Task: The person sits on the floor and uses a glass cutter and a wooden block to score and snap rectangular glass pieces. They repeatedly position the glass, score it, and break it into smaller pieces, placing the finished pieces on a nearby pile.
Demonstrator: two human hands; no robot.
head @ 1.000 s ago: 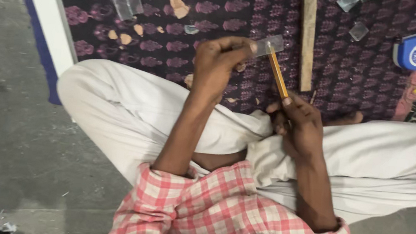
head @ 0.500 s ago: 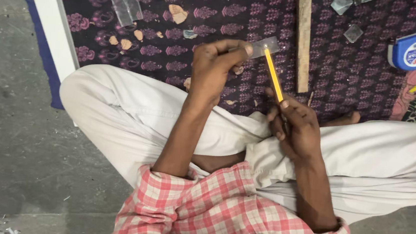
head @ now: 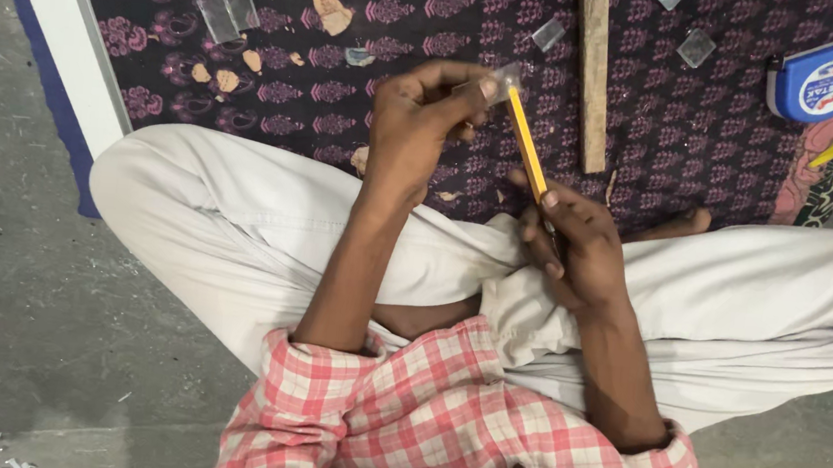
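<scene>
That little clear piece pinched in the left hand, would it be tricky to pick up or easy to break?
Probably yes. The small clear piece looks like thin glass or plastic, so likely stiff, light and perhaps brittle; the left hand pinches it by fingertips only. Its smooth face may be slippery. Flat like the other clear pieces on the patterned cloth, it should slide, not roll.

Even soft daylight, sharp, no glare/blur.
</scene>
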